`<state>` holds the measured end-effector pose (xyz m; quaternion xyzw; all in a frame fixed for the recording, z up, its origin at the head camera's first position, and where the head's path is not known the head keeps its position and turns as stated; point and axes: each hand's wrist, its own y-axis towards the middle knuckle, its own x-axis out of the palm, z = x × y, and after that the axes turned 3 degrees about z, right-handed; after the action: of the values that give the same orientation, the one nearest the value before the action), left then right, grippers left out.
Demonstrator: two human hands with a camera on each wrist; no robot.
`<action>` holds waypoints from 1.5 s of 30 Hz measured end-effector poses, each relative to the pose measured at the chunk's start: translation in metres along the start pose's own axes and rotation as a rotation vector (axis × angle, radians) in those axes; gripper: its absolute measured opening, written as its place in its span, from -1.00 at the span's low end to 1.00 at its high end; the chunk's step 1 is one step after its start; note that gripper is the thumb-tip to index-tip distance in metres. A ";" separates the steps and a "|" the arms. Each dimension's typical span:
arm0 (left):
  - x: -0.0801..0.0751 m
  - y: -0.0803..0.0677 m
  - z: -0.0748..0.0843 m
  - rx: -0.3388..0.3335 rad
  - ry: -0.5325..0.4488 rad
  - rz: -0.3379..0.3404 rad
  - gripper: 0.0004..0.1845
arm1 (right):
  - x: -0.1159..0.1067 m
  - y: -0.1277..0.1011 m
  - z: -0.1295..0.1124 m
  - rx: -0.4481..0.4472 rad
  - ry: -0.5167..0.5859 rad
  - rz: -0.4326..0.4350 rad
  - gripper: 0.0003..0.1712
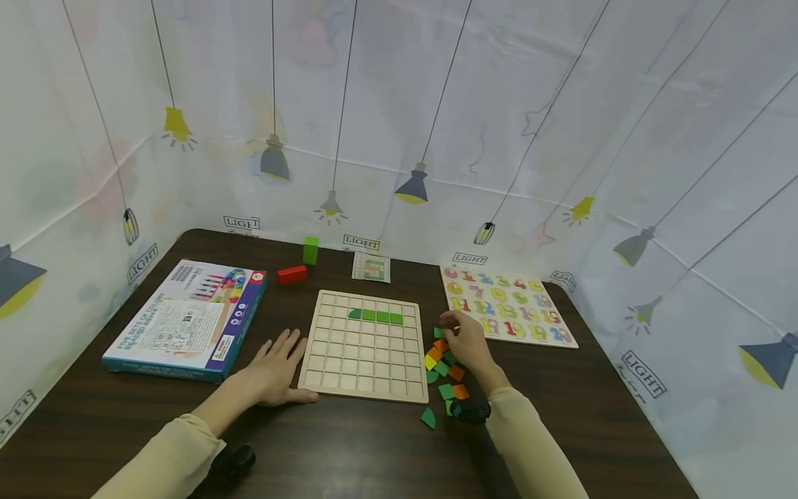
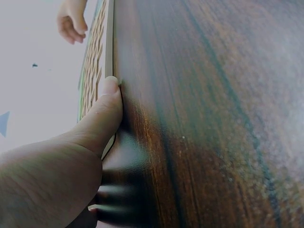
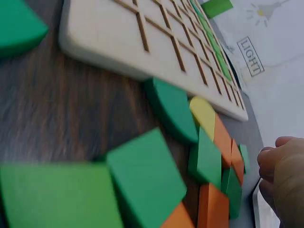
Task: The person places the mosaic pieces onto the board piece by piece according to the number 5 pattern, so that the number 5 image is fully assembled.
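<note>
A square wooden grid board (image 1: 361, 346) lies on the table, with a row of green pieces (image 1: 376, 316) in its upper part. My left hand (image 1: 274, 371) rests on the table at the board's left side, fingers spread, its thumb (image 2: 110, 88) touching the lower edge. To the right of the board, my right hand (image 1: 467, 343) hovers over the far end of a pile of small green, orange and yellow blocks (image 1: 441, 368). Its fingers are loosely bent, and no piece shows between them. One green quarter-round block (image 1: 428, 418) lies apart, nearer the front.
A boxed set (image 1: 181, 315) lies at the left. Behind the board are a red block (image 1: 291, 275), an upright green block (image 1: 310, 251) and a small pattern card (image 1: 371, 267). A number board (image 1: 508, 305) lies at the back right. Printed cloth walls surround the table.
</note>
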<state>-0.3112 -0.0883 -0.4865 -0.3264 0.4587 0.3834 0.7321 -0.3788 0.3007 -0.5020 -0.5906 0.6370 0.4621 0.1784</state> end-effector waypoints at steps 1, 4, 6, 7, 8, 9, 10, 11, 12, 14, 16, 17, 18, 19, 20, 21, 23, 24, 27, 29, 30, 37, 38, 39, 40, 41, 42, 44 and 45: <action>0.000 0.000 0.000 -0.002 0.003 -0.002 0.12 | -0.001 -0.001 0.001 0.006 -0.002 -0.002 -0.73; 0.002 0.001 -0.002 -0.006 0.003 -0.006 0.13 | -0.002 -0.004 0.006 0.019 0.004 -0.003 -0.72; 0.002 0.001 -0.003 -0.006 -0.001 -0.008 0.14 | -0.002 -0.006 0.009 0.022 0.009 -0.001 -0.72; 0.002 0.001 -0.003 -0.006 -0.004 -0.008 0.14 | -0.003 -0.007 0.010 0.020 0.010 0.000 -0.72; 0.002 0.001 -0.004 -0.005 -0.007 -0.008 0.15 | -0.003 -0.008 0.011 0.018 0.010 -0.001 -0.72; 0.001 0.001 -0.004 -0.003 -0.010 -0.007 0.15 | -0.003 -0.009 0.012 0.015 0.010 -0.002 -0.72; 0.002 0.001 -0.004 -0.005 -0.008 -0.012 0.16 | -0.004 -0.010 0.012 0.009 0.011 -0.004 -0.72; 0.002 0.002 -0.005 -0.008 -0.002 -0.018 0.16 | -0.005 -0.011 0.012 0.008 0.015 -0.010 -0.72; 0.003 0.002 -0.006 -0.010 0.005 -0.022 0.17 | -0.005 -0.012 0.012 0.007 0.016 -0.017 -0.73; 0.004 0.003 -0.007 -0.006 0.005 -0.018 0.17 | -0.006 -0.014 0.012 -0.001 0.011 -0.032 -0.74; 0.004 0.004 -0.007 -0.006 0.009 -0.015 0.17 | -0.008 -0.015 0.012 -0.016 0.010 -0.046 -0.75; 0.004 0.003 -0.007 -0.003 0.008 -0.008 0.16 | -0.008 -0.015 0.012 -0.022 0.012 -0.053 -0.75; 0.004 0.003 -0.007 0.001 0.005 0.000 0.16 | -0.008 -0.016 0.012 -0.033 0.011 -0.061 -0.75; 0.004 0.003 -0.006 0.004 0.001 0.007 0.15 | -0.009 -0.016 0.011 -0.045 0.012 -0.068 -0.75; 0.003 0.002 -0.006 0.001 0.003 0.006 0.14 | -0.009 -0.016 0.011 -0.053 0.014 -0.079 -0.76; 0.003 0.002 -0.006 -0.001 0.004 0.007 0.14 | -0.009 -0.015 0.011 -0.059 0.018 -0.088 -0.76; 0.002 0.001 -0.005 -0.003 0.009 0.009 0.13 | -0.010 -0.015 0.010 -0.063 0.023 -0.105 -0.77; 0.002 0.001 -0.005 -0.003 0.009 0.010 0.13 | -0.010 -0.015 0.009 -0.068 0.023 -0.112 -0.77; 0.002 0.001 -0.004 -0.001 0.009 0.012 0.13 | -0.010 -0.015 0.007 -0.065 0.029 -0.122 -0.78; 0.002 0.002 -0.004 0.000 0.008 0.013 0.13 | -0.010 -0.016 0.005 -0.057 0.031 -0.126 -0.78; 0.002 0.002 -0.004 0.000 0.007 0.012 0.13 | -0.010 -0.016 0.005 -0.052 0.028 -0.126 -0.79; 0.004 0.003 -0.005 -0.004 0.016 -0.005 0.14 | -0.008 -0.014 0.006 0.004 -0.002 -0.126 -0.77; 0.004 0.003 -0.005 -0.004 0.016 -0.006 0.14 | -0.008 -0.013 0.006 0.009 0.000 -0.128 -0.77; 0.003 0.003 -0.004 -0.004 0.014 -0.005 0.14 | -0.008 -0.013 0.006 0.015 0.001 -0.132 -0.76; 0.004 0.003 -0.004 -0.006 0.015 -0.006 0.14 | -0.008 -0.013 0.006 0.018 0.003 -0.137 -0.76; 0.003 0.003 -0.003 -0.006 0.017 -0.005 0.14 | -0.008 -0.014 0.006 0.022 0.004 -0.141 -0.75; 0.003 0.002 -0.003 -0.004 0.014 -0.001 0.14 | -0.008 -0.014 0.006 0.023 0.009 -0.148 -0.75; 0.003 0.002 -0.003 -0.004 0.015 0.000 0.13 | -0.008 -0.014 0.005 0.013 0.012 -0.168 -0.73; 0.004 0.002 -0.003 -0.005 0.017 0.001 0.13 | -0.009 -0.014 0.005 0.006 0.013 -0.180 -0.71</action>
<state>-0.3135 -0.0883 -0.4910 -0.3312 0.4643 0.3820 0.7272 -0.3651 0.3113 -0.5031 -0.6480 0.5839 0.4384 0.2165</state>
